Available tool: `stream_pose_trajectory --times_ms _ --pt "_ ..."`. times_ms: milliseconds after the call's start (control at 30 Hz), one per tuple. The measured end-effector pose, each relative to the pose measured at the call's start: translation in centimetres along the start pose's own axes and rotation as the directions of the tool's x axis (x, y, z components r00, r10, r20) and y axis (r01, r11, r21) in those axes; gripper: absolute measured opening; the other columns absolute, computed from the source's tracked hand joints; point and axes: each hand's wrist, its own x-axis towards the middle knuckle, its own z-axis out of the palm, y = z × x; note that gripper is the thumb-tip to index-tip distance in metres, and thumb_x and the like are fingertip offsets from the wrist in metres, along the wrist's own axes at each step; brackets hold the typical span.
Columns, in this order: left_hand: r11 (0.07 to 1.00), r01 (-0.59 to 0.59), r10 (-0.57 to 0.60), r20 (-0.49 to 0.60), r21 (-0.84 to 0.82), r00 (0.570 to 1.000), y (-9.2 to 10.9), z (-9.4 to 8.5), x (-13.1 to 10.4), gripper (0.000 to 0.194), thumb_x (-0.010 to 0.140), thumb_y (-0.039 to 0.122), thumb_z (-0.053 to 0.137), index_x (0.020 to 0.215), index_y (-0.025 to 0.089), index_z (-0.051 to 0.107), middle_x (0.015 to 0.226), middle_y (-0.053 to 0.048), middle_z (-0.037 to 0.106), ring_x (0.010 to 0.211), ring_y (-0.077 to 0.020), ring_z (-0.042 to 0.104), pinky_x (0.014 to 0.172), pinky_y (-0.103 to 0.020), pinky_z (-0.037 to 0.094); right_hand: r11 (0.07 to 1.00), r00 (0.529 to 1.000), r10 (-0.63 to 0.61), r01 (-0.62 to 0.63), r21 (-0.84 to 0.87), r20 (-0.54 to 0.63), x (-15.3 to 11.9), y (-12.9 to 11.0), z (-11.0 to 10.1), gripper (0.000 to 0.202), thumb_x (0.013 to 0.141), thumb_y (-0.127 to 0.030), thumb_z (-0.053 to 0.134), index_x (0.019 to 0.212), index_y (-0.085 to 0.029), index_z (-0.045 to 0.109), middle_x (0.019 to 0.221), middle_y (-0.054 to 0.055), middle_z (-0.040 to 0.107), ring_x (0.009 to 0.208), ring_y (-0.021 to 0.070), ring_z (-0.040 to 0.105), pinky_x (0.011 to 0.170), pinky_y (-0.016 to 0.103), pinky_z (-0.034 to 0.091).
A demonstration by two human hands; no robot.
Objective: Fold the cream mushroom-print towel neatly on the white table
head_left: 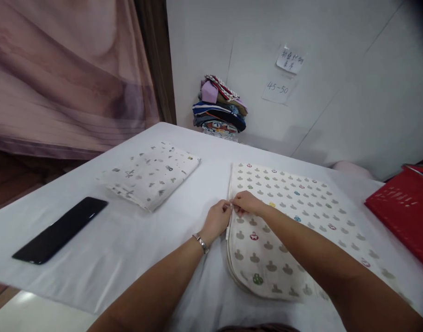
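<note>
A cream cloth [280, 193] printed with grey, red, green, blue and yellow mushrooms lies folded in layers on the white table, its near left corner rounded. At the cloth's left edge my left hand [216, 219], with a metal bracelet at the wrist, pinches the edge between closed fingers. My right hand [246, 203] pinches the same edge right beside it, the fingertips of both hands almost touching. What exactly lies between the fingertips is too small to make out beyond the cloth edge. A small whitish tab shows on the edge just below my hands.
Left on the table [138, 240] lies another folded patterned cloth [156, 173], with a black flat phone-like object [61, 230] nearer me. A pile of folded fabrics [220, 110] stands by the wall beyond. A red bag [405, 207] is at the right edge. Handwritten papers [276, 90] hang on the wall.
</note>
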Motion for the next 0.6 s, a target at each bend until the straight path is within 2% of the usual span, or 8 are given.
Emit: stream_pose_trajectory --times_ms 167,300,433,600 --pt "0.999 -0.04 0.04 -0.02 0.025 0.999 0.3 0.0 -0.2 0.018 0.083 0.022 0.049 0.09 0.019 0.065 0.088 -0.003 0.069 0.079 -0.0145 0.06 0.072 -0.025 0.043 0.997 0.998 -0.052 0.049 0.064 0.043 0.6 1.1 -0.1 0.021 0.085 -0.017 0.048 0.064 -0.015 0.05 0.054 -0.001 0.061 0.04 0.0087 0.056 0.034 0.017 0.031" --pt "0.996 -0.074 0.075 -0.026 0.053 0.997 0.2 0.0 -0.1 0.019 0.083 0.02 0.047 0.084 0.019 0.066 0.087 -0.004 0.068 0.079 -0.0148 0.059 0.073 -0.026 0.042 0.983 0.993 -0.079 0.063 0.17 0.088 0.5 1.7 -0.4 0.019 0.088 -0.02 0.047 0.069 -0.016 0.05 0.058 -0.001 0.063 0.041 0.0068 0.055 0.035 0.016 0.03" --pt "0.996 -0.077 0.079 -0.027 0.054 0.997 0.2 0.0 0.0 0.019 0.082 0.018 0.046 0.081 0.019 0.065 0.084 -0.003 0.068 0.077 -0.0143 0.058 0.071 -0.026 0.041 0.987 0.994 -0.09 0.08 0.141 0.065 0.4 1.8 -0.5 0.02 0.087 -0.025 0.049 0.069 -0.016 0.05 0.061 -0.001 0.063 0.041 0.0074 0.055 0.035 0.017 0.031" --pt "0.997 -0.058 0.059 -0.017 0.058 0.998 0.1 0.0 0.0 0.018 0.081 0.015 0.046 0.079 0.018 0.064 0.082 -0.004 0.068 0.075 -0.0137 0.058 0.07 -0.025 0.041 0.987 0.993 -0.074 0.06 0.15 0.088 0.5 1.8 -0.5 0.011 0.082 -0.02 0.055 0.072 -0.015 0.055 0.064 0.0 0.064 0.044 0.0073 0.056 0.034 0.016 0.03"
